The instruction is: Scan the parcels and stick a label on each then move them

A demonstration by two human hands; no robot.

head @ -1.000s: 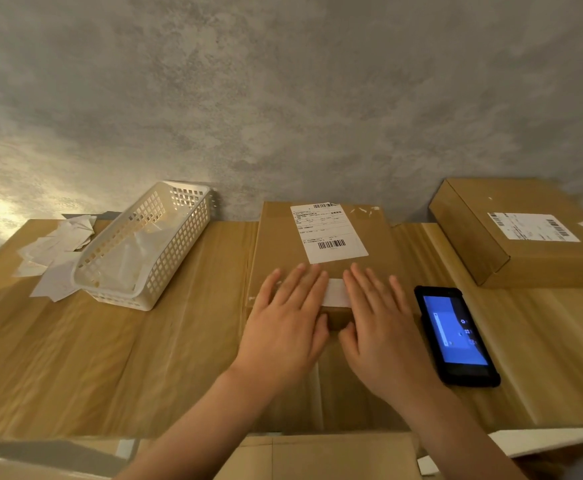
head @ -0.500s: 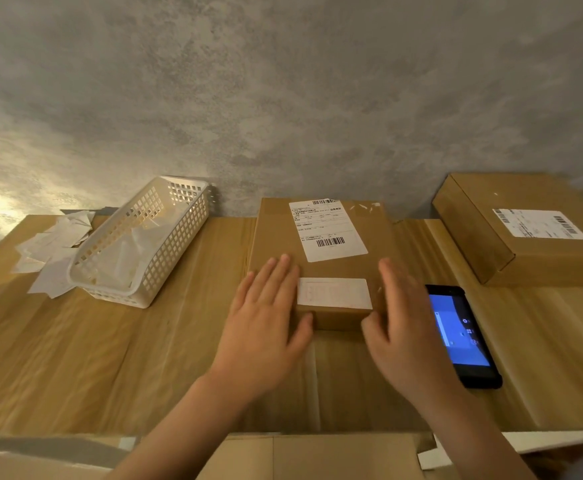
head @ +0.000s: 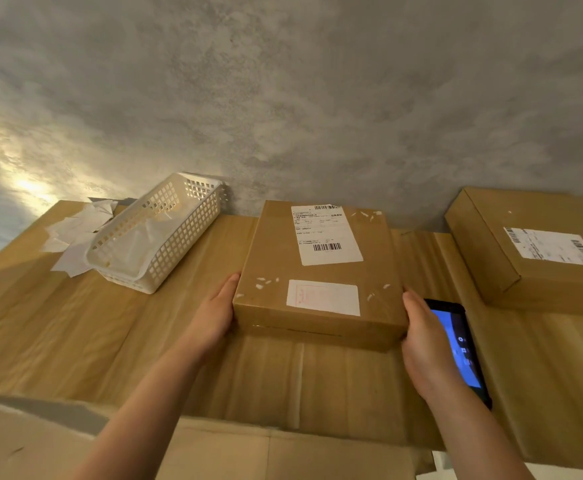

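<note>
A brown parcel [head: 317, 271] is lying flat on the bench [head: 75, 334], back edge near the grey wall. The left hand [head: 215, 315] is pressing against its left side and the right hand [head: 421, 344] against its right near corner, fingers fairly straight along the cardboard, so both are clasping it between them. On its top are sitting a shipping label [head: 324, 235] toward the back and a small white label [head: 323, 297] near the front edge. A black scanner [head: 461, 348] with a lit blue screen is lying just right of the right hand. A second parcel [head: 532, 251] is resting farther right. A white basket [head: 160, 233] is standing to the left, beside loose papers [head: 75, 233].
</note>
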